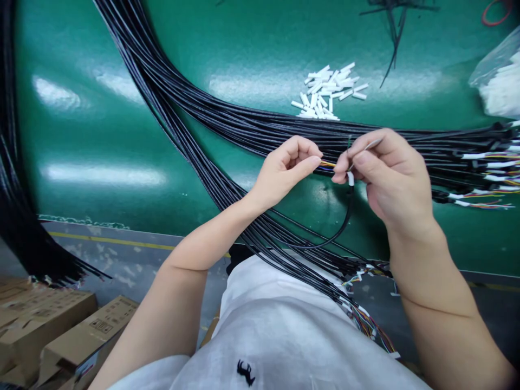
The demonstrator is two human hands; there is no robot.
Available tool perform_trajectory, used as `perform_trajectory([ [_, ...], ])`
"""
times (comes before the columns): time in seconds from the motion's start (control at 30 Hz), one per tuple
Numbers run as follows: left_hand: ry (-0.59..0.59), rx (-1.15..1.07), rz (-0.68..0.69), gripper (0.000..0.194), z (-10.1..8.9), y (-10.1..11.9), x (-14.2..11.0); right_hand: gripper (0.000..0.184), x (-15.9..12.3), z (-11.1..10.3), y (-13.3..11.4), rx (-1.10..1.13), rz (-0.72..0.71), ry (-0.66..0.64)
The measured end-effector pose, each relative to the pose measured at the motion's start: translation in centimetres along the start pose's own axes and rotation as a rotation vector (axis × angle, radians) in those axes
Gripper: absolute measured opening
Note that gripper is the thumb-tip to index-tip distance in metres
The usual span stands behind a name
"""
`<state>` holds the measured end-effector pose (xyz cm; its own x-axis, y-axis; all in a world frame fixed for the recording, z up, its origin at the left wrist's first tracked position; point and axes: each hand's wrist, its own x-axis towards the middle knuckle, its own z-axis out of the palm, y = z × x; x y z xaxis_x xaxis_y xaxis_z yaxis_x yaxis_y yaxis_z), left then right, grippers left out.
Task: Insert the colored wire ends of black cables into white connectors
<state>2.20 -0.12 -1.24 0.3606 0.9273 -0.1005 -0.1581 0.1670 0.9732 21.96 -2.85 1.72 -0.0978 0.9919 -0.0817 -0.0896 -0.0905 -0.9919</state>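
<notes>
My left hand [290, 165] pinches the ends of several thin coloured wires [328, 163], orange and purple among them. They come out of a black cable [348, 211] that loops up from the near bundle. Close by on the right, my right hand [384, 173] is closed at the cable's end, with a thin grey wire [372, 144] showing above the thumb. A short white sleeve [351, 179] sits on the cable just below those fingers. What lies between the right fingertips is partly hidden.
Black cable bundles [227, 111] cross the green table [260, 49]; a nearer bundle [211, 176] hangs over its front edge. Beyond lie loose white sleeves [325, 89], black ties [394, 32] and a plastic bag [501, 81]. Cardboard boxes [81, 336] stand on the floor at left.
</notes>
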Motion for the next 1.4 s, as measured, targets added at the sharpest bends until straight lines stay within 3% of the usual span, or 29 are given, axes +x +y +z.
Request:
perform_trajectory([
  [0.17, -0.042, 0.094, 0.097, 0.035, -0.1, -0.5, -0.3, 0.036, 0.6, -0.4, -0.3, 0.062, 0.202, -0.092],
  [0.27, -0.059, 0.221, 0.198, 0.032, -0.1, -0.7, -0.7, 0.03, 0.4, -0.7, -1.0, 0.044, 0.298, -0.196],
  [0.5, -0.133, 0.504, 0.492, 0.022, -0.1, -0.5, -1.0, 0.022, 0.1, -1.0, -1.4, -0.206, 0.3, -0.282],
  [0.6, -0.067, 0.437, 0.403, 0.026, -0.1, -0.6, -0.9, 0.012, 0.0, -0.6, -1.1, -0.236, 0.235, -0.234],
  [0.7, -0.014, 0.322, 0.278, 0.032, -0.1, -0.8, -0.8, 0.02, -0.5, 0.3, -0.7, -0.336, 0.088, -0.138],
  [0.83, -0.034, 0.239, 0.208, 0.035, 0.2, -1.0, -0.9, 0.016, -1.0, 1.4, -0.1, -0.596, -0.14, 0.037],
  [1.0, -0.092, 0.041, 0.076, 0.033, 0.2, -0.7, -0.8, 0.013, -1.0, 1.7, 0.4, -0.725, -0.365, 0.135],
  [1.17, -0.144, -0.141, -0.062, 0.031, 0.0, -0.6, -0.7, 0.01, -1.3, 1.5, 0.5, -0.82, -0.427, 0.127],
  [1.4, -0.154, -0.207, -0.134, 0.037, -0.1, -0.9, -0.4, 0.009, -1.3, 1.4, 1.5, -0.929, -0.445, 0.162],
])
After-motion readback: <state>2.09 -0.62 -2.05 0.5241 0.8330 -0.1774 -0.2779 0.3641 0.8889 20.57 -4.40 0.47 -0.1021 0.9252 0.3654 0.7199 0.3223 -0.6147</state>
